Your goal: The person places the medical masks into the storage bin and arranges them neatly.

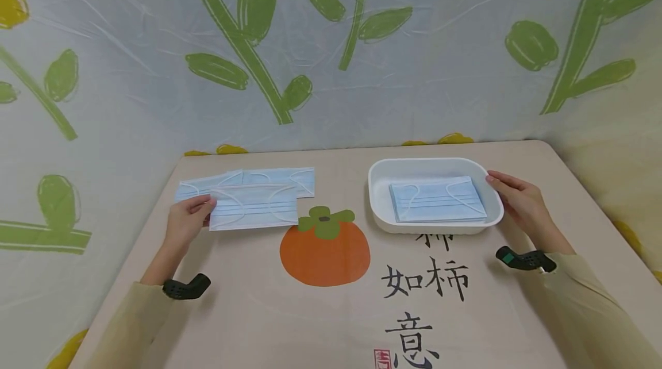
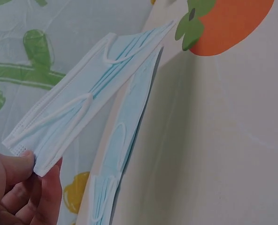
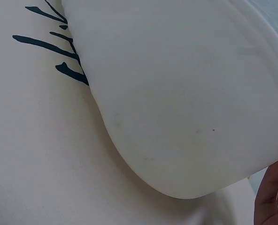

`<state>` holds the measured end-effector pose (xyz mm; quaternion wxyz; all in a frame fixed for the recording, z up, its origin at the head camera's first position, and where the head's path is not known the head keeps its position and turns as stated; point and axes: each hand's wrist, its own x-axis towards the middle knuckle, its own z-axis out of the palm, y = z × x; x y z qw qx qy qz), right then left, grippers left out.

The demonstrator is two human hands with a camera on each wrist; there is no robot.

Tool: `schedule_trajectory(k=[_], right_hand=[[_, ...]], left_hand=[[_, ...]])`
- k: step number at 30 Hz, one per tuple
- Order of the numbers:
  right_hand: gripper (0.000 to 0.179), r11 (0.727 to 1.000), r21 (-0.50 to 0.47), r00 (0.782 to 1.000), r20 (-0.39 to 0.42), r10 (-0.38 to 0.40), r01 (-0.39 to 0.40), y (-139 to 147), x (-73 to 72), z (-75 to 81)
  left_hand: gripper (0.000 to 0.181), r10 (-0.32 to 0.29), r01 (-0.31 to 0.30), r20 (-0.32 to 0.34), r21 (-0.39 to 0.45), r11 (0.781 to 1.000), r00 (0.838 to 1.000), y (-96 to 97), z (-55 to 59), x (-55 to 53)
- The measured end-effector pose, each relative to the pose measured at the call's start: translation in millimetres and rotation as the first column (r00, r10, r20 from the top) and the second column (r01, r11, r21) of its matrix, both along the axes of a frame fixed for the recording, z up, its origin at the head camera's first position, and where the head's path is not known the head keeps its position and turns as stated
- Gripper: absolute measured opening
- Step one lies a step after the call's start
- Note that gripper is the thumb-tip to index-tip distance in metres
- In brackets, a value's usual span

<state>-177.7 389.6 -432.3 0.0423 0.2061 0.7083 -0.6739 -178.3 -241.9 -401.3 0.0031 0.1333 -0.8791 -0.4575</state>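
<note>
A light-blue disposable face mask (image 1: 254,206) is pinched at its left end by my left hand (image 1: 187,220), thumb on top. In the left wrist view this mask (image 2: 85,96) slants up from the fingers, its white ear loops lying across it, apart from the masks below. More blue masks (image 1: 279,176) lie on the table behind it, partly covered by it. At the right, my right hand (image 1: 524,208) grips the right end of a white plastic tub (image 1: 380,211), thumb at the rim. Inside the tub lies a small stack of masks (image 1: 437,201). The right wrist view shows mostly the tub's outer wall (image 3: 176,108).
The beige tabletop (image 1: 289,323) bears a printed orange persimmon (image 1: 324,257) and black brush characters (image 1: 424,280), some partly hidden by the tub. A flower-patterned cloth (image 1: 414,99) hangs behind the table. Each wrist carries a black camera mount (image 1: 187,287).
</note>
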Motion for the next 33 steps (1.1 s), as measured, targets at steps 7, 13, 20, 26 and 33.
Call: schedule_trajectory(k=[7, 13, 20, 26, 33], right_hand=[[0.077, 1.000, -0.007, 1.000, -0.015, 0.003, -0.004, 0.1, 1.0, 0.0], [0.074, 1.000, -0.019, 1.000, -0.021, 0.004, -0.004, 0.6, 0.9, 0.5], [0.071, 1.000, 0.017, 1.000, -0.009, 0.020, -0.020, 0.8, 0.8, 1.5], [0.076, 0.998, 0.051, 0.999, 0.005, 0.031, -0.032, 0.6, 0.9, 1.8], [0.075, 0.996, 0.079, 0.999, 0.005, 0.044, -0.045, 0.2, 1.8, 3.0]], left_hand=[[0.045, -0.022, 0.022, 0.005, 0.042, 0.999, 1.000, 13.6, 2.5, -2.0], [0.045, -0.036, 0.035, 0.011, 0.074, 0.997, 0.999, 25.7, 3.1, -5.8], [0.044, -0.043, 0.041, 0.022, 0.083, 0.996, 0.999, 41.9, 2.9, -9.1], [0.040, -0.047, 0.045, 0.010, 0.087, 0.995, 0.999, 53.7, 5.3, -10.0], [0.039, -0.057, 0.055, 0.015, 0.111, 0.992, 0.998, 67.1, 6.8, -11.7]])
